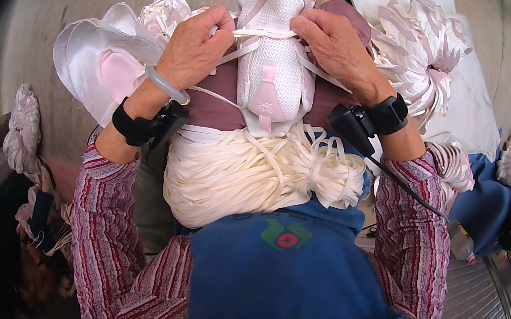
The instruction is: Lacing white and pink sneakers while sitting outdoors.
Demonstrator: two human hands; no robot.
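A white and pale pink shoe upper lies on my lap, its mesh side up and its pink heel tab toward me. A white shoelace runs across it between my hands, with loose lengths trailing down to both sides. At its left end my left hand is closed in a pinch on the lace. My right hand is closed on the lace at the upper's right edge, fingertips against the upper. Nearer me, a thick bundle of cream shoelaces rests on my lap.
More white and pink shoe uppers lie at left. A fanned bundle of uppers sits on a white sheet at right. A stack of pieces is beside my right forearm. Other people are partly visible at both sides.
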